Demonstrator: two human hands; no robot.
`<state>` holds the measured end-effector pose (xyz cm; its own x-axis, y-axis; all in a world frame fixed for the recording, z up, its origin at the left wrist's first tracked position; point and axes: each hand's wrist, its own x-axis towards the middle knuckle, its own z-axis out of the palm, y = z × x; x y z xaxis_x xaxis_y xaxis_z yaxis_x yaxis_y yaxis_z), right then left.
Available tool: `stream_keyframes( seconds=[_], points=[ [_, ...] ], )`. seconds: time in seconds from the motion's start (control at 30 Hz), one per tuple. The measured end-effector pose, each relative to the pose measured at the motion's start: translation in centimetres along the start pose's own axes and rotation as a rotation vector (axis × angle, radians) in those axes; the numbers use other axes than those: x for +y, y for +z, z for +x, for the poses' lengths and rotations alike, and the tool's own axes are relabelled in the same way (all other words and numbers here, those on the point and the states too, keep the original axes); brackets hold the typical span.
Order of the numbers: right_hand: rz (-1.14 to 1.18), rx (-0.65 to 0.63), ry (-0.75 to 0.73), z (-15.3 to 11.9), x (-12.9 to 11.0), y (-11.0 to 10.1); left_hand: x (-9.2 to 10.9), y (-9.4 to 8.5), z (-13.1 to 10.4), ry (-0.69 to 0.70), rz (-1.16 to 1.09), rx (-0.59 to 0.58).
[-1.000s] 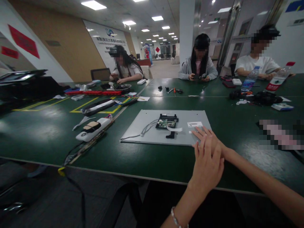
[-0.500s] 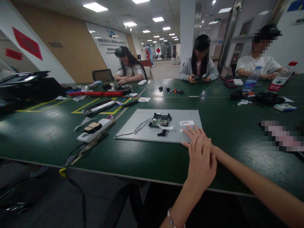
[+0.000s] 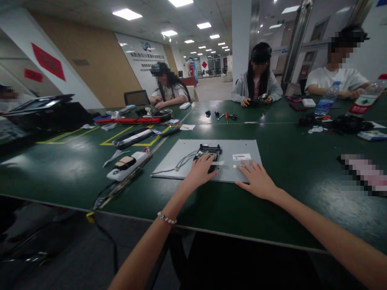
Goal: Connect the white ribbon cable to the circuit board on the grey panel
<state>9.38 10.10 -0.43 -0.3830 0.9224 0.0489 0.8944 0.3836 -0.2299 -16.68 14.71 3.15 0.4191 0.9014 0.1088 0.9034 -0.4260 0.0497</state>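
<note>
A flat grey metal panel (image 3: 165, 165) lies on the green table in front of me. On it sits a green circuit board (image 3: 208, 149) in a black frame, with grey cables (image 3: 184, 161) running off to the left. My left hand (image 3: 200, 171), a beaded bracelet at its wrist, reaches over the board's near side; its fingers are stretched out and partly cover the board. Whether they touch it I cannot tell. Flat on the panel's right part, below a white label (image 3: 241, 156), rests my right hand (image 3: 256, 179) with its fingers spread.
To the left lie a white device with a tan pad (image 3: 128, 166), a long black case (image 3: 133, 138) and cables. Small tools (image 3: 226, 117) are farther back. Two bottles (image 3: 328, 98) and a pixelated flat object (image 3: 363, 173) are at right. Several people sit around the table.
My left hand has left the back of my right hand and moved left, over the circuit board. My right hand stays on the panel. The view has shifted slightly.
</note>
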Motion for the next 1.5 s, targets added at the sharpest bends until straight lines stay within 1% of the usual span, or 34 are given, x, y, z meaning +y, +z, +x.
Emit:
stream_keyframes(
  seconds=[0.07, 0.17, 0.3, 0.4, 0.5, 0.7, 0.8, 0.9, 0.93, 1.0, 1.1, 1.13, 1.2, 1.27, 1.33, 1.4, 1.5],
  points=[
    [0.005, -0.014, 0.003, 0.0, 0.0, -0.2, -1.5, 0.5, 0.8, 0.056, -0.024, -0.018],
    [0.007, -0.025, 0.009, 0.0, 0.0, -0.4, -3.7, 1.1, 2.4, 0.094, -0.036, 0.014],
    [0.007, -0.032, 0.007, 0.1, 0.0, -0.2, -6.5, 1.3, 4.6, 0.049, -0.063, 0.061],
    [0.001, -0.016, -0.005, 0.1, 0.1, 0.0, -7.7, 1.3, 5.7, -0.011, -0.058, 0.093],
    [-0.008, 0.006, -0.012, 0.2, 0.2, 0.2, -7.7, 1.4, 5.8, -0.057, -0.023, 0.106],
    [-0.018, 0.025, -0.010, 0.1, 0.3, 0.5, -5.7, 1.4, 5.2, -0.127, 0.055, 0.163],
    [-0.014, 0.027, -0.012, 0.0, 0.2, 0.5, -5.0, 1.0, 5.0, -0.157, 0.095, 0.147],
    [-0.014, 0.027, -0.013, 0.0, 0.2, 0.5, -4.8, 0.6, 4.9, -0.151, 0.113, 0.121],
    [-0.013, 0.026, -0.014, 0.1, 0.2, 0.4, -4.8, 0.4, 4.8, -0.150, 0.110, 0.128],
    [-0.006, 0.025, -0.016, 0.1, 0.2, 0.5, -4.9, 0.1, 4.6, -0.179, 0.103, 0.184],
    [0.003, 0.028, -0.021, 0.2, 0.5, 0.7, -5.5, -0.1, 4.4, -0.319, 0.096, 0.306],
    [0.005, 0.031, -0.024, 0.2, 0.5, 0.8, -5.8, -0.1, 4.4, -0.367, 0.078, 0.316],
    [0.008, 0.034, -0.030, 0.2, 0.6, 0.9, -6.7, 0.0, 4.5, -0.427, -0.003, 0.273],
    [0.008, 0.037, -0.027, 0.2, 0.6, 1.0, -7.8, 0.4, 4.9, -0.422, -0.143, 0.201],
    [0.010, 0.036, -0.024, 0.2, 0.5, 1.1, -8.9, 0.6, 5.5, -0.401, -0.315, 0.170],
    [0.015, 0.031, -0.023, 0.2, 0.4, 1.0, -10.0, 0.5, 6.6, -0.393, -0.481, 0.190],
    [0.016, 0.022, -0.010, 0.3, 0.2, 0.8, -11.5, -0.4, 9.1, -0.435, -0.638, 0.310]
  ],
)
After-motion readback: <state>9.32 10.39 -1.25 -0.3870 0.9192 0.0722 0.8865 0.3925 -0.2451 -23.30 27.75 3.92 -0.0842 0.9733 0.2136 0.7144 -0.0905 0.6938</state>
